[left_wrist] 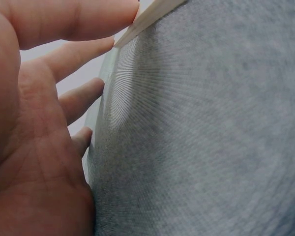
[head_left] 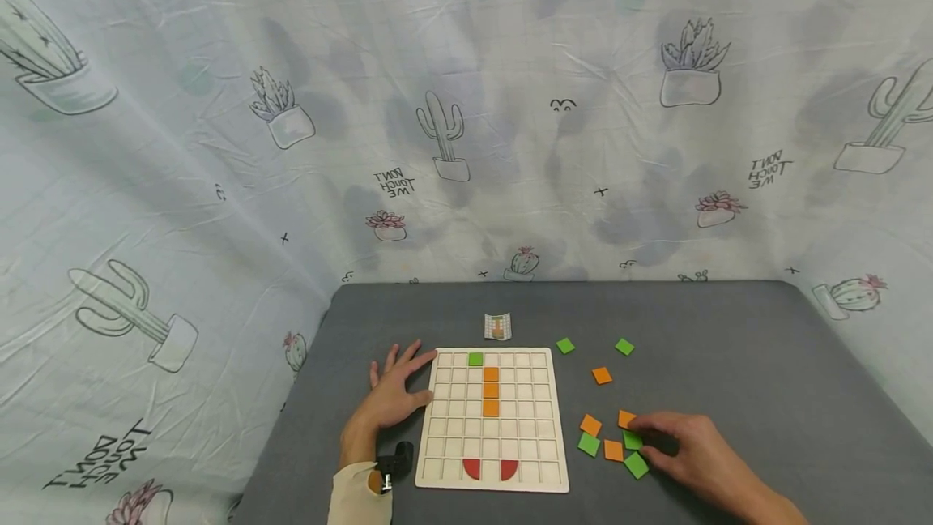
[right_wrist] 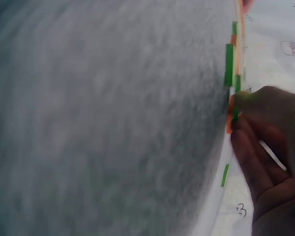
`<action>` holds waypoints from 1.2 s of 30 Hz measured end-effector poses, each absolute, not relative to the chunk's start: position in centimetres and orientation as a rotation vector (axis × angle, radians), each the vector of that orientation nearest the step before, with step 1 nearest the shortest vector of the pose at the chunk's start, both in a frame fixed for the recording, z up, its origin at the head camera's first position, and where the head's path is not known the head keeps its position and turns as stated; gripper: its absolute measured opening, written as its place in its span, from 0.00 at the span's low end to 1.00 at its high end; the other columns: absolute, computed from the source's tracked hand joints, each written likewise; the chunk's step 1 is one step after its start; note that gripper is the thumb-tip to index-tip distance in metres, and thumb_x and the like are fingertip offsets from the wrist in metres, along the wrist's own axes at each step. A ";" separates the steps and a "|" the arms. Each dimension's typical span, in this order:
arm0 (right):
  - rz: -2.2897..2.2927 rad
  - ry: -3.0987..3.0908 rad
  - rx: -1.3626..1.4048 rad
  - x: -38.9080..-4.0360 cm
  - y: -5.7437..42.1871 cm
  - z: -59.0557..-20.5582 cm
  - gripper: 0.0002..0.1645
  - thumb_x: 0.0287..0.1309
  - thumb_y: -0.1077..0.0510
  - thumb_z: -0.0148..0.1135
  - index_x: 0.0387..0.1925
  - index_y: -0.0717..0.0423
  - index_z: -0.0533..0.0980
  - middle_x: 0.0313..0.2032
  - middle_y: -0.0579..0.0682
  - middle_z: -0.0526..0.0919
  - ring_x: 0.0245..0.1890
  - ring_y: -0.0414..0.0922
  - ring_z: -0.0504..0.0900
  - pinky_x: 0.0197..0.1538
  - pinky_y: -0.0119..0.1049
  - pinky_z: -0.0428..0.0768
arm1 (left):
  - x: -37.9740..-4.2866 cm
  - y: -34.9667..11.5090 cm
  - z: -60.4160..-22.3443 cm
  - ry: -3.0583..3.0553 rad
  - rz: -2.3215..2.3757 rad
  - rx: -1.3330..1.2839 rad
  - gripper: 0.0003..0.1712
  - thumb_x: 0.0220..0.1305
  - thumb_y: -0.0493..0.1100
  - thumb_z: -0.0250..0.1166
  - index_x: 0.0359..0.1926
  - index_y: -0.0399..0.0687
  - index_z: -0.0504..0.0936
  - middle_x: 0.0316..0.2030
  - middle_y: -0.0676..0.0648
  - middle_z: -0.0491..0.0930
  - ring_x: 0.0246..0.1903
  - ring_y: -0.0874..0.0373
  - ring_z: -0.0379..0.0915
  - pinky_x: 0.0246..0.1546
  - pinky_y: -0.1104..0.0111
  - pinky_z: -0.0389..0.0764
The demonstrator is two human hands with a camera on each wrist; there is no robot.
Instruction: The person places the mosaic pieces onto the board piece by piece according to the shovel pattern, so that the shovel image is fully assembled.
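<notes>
A pale wooden grid board (head_left: 455,428) lies on the grey table. Near its far edge sits one green tile (head_left: 475,359), with a column of three orange tiles (head_left: 491,390) below it and to the right. Two red quarter-round pieces (head_left: 472,468) lie in its near row. My left hand (head_left: 394,395) has its fingers spread, thumb and index fingertip at the board's left edge (left_wrist: 152,14). To the right of the board, my right hand (head_left: 688,444) pinches a green tile (head_left: 632,439) between thumb and fingers. An orange tile (head_left: 625,419) is right at the fingertips.
Close around the right hand lie loose tiles, among them an orange tile (head_left: 614,450) and a green tile (head_left: 636,465). Farther back are another orange tile (head_left: 602,376) and two green ones. A small pattern card (head_left: 498,326) lies beyond the board. Printed cloth (head_left: 510,144) hangs behind the table.
</notes>
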State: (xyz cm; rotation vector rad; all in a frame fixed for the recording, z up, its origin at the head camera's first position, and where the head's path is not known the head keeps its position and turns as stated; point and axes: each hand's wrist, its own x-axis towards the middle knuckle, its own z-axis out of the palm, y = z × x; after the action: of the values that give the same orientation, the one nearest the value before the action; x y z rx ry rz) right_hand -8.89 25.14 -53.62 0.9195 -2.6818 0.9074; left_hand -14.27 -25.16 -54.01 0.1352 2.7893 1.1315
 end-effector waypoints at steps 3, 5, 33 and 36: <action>0.939 -2.623 0.937 -8.9 25.2 -53.3 0.26 0.43 0.66 0.88 0.45 0.46 0.90 0.42 0.41 0.94 0.41 0.31 0.90 0.43 0.22 0.85 | -14.3 -25.1 -54.0 2.787 1.131 0.135 0.41 0.64 0.39 0.73 0.78 0.56 0.77 0.86 0.38 0.58 0.87 0.28 0.34 0.78 0.26 0.24; 0.973 -2.584 0.934 -8.9 25.2 -52.9 0.28 0.41 0.69 0.88 0.45 0.47 0.90 0.41 0.42 0.94 0.41 0.31 0.90 0.44 0.18 0.83 | -14.3 -25.1 -53.9 2.785 1.134 0.132 0.41 0.64 0.38 0.73 0.79 0.56 0.77 0.86 0.38 0.58 0.87 0.28 0.34 0.78 0.26 0.24; 0.993 -2.579 0.739 -10.5 20.6 -45.5 0.28 0.50 0.67 0.85 0.50 0.39 0.90 0.46 0.33 0.93 0.43 0.29 0.89 0.41 0.33 0.88 | -14.2 -25.2 -54.0 2.786 1.153 0.169 0.42 0.63 0.37 0.74 0.78 0.54 0.77 0.86 0.37 0.58 0.87 0.27 0.33 0.77 0.25 0.23; 1.014 -2.555 0.759 -11.0 20.0 -44.9 0.27 0.51 0.67 0.84 0.50 0.41 0.90 0.45 0.34 0.93 0.41 0.29 0.88 0.40 0.32 0.88 | -14.2 -25.3 -54.0 2.785 1.153 0.171 0.42 0.62 0.37 0.74 0.78 0.54 0.77 0.86 0.37 0.58 0.87 0.26 0.33 0.76 0.25 0.23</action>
State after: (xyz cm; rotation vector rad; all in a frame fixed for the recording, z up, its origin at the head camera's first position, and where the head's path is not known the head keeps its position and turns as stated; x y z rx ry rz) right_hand -11.04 20.00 -44.92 0.7590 -2.5552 1.0139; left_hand -14.21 -25.28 -53.96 0.1706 2.7847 1.1527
